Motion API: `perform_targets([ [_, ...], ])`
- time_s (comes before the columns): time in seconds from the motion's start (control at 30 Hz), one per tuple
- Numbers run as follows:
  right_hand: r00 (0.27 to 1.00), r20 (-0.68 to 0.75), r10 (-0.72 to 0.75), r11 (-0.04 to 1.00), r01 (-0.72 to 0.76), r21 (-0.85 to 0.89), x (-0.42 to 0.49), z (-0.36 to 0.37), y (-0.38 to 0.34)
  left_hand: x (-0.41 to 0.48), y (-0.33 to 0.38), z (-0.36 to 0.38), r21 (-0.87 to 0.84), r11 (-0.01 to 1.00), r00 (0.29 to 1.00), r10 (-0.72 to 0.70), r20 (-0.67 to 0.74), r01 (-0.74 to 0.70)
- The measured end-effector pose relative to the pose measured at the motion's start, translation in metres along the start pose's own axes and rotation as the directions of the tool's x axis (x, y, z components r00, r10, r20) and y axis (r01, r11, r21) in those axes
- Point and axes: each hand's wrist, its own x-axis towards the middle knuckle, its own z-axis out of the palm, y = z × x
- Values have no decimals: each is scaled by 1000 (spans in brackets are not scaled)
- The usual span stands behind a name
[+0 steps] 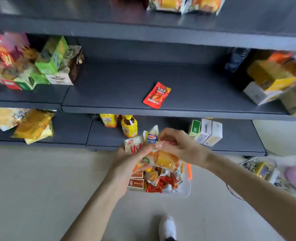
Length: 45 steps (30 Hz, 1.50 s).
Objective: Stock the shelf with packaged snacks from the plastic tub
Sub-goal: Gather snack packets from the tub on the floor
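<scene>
Nearest me, a white shoe (167, 226) on the pale floor (30, 188). Just past it the clear plastic tub (185, 189) sits on the floor in front of the shelf (161, 112), w/ an orange latch (189, 171) on its right side. Inside are crumpled red wrappers (162, 184) & brown boxes (136, 182) by the left wall. Both hands are above the tub's far edge. L hand (129, 162) has its fingers curled round a bunch of snack packets (166, 160): a white one w/ red characters, an orange one w/ a bread pic, a small blue one poking up on top. R hand (180, 146) curls over the bunch from the right, pinching a red packet (167, 142) at its top. Behind, on the bottom tier: yellow bottles (129, 126) near the front edge, white cartons (206, 132) to their right, gold bags (34, 126) at the left end. Middle tier: one red sachet (157, 95) lies flat near the front edge, a bit right of centre, well apart from green boxes (51, 63) at the left end & yellow boxes (269, 77) at the right end. Top tier: orange bags (183, 4), blurred.
</scene>
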Motion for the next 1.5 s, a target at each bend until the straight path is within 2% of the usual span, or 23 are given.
perform_targets([
  [0.13, 995, -70, -70, 989, 78, 126, -4, -30, -71, -21, 72, 18, -33, 997, 996, 76, 39, -74],
  [0.27, 981, -181, -72, 958, 118, 260, 0, -73, -135, -32, 147, 36, -75, 971, 971, 232, 51, -228],
  [0.37, 990, -125, -60, 930, 101, 354, 1, -110, -171, -29, 196, 49, -129, 938, 945, 327, 23, -322],
  [0.47, 995, -84, -56, 934, 82, 347, 10, -140, -188, -18, 228, 66, -114, 923, 927, 373, 29, -368],
  [0.57, 980, -191, -54, 922, 122, 367, 24, -165, -185, 2, 244, 84, -97, 930, 931, 360, 63, -353],
  [0.67, 932, -356, -71, 896, 217, 388, 36, -195, -168, 26, 251, 94, -107, 931, 932, 357, 63, -350],
  [0.77, 840, -532, -106, 931, 272, 244, 46, -222, -148, 51, 254, 96, -86, 938, 940, 338, 33, -335],
  [0.83, 787, -598, -152, 955, 273, 118, 52, -236, -136, 65, 256, 98, -33, 942, 941, 336, 36, -335],
  [0.93, 742, -634, -219, 964, 266, -22, 65, -246, -123, 82, 264, 101, 121, 912, 920, 391, 28, -391],
  [1.1, 697, -670, -254, 962, 255, -100, 87, -248, -105, 110, 277, 108, 290, 833, 875, 484, 29, -470],
  [1.3, 660, -727, -190, 937, 343, 67, 96, -251, -93, 132, 278, 101, 356, 770, 835, 547, 57, -529],
  [1.5, 670, -717, -194, 930, 358, 82, 102, -250, -94, 141, 275, 102, 325, 756, 811, 580, 70, -568],
])
